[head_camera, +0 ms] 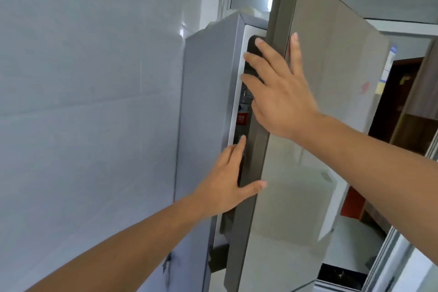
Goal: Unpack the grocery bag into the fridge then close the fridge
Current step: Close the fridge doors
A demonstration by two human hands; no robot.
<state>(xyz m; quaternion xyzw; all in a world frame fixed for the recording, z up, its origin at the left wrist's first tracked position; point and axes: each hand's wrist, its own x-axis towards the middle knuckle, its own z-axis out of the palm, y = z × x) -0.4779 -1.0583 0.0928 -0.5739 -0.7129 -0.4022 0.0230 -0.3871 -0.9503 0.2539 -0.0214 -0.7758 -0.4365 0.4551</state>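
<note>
A tall grey fridge (208, 92) stands against the tiled wall on the left. Its glossy brown-grey door (315, 111) is ajar, with a narrow gap along its left edge. My right hand (279, 92) lies flat against that edge high up, fingers spread over the gap and thumb on the door front. My left hand (227, 185) is lower on the same edge, fingers inside the gap and thumb across the door's side. Through the gap a red-labelled item (243, 118) shows inside. No grocery bag is in view.
A grey tiled wall (90, 102) fills the left. Behind the door on the right are a dark wooden cabinet (400, 102) and a red object (353, 201) on the floor. A sliding-door frame (388, 251) runs along the lower right.
</note>
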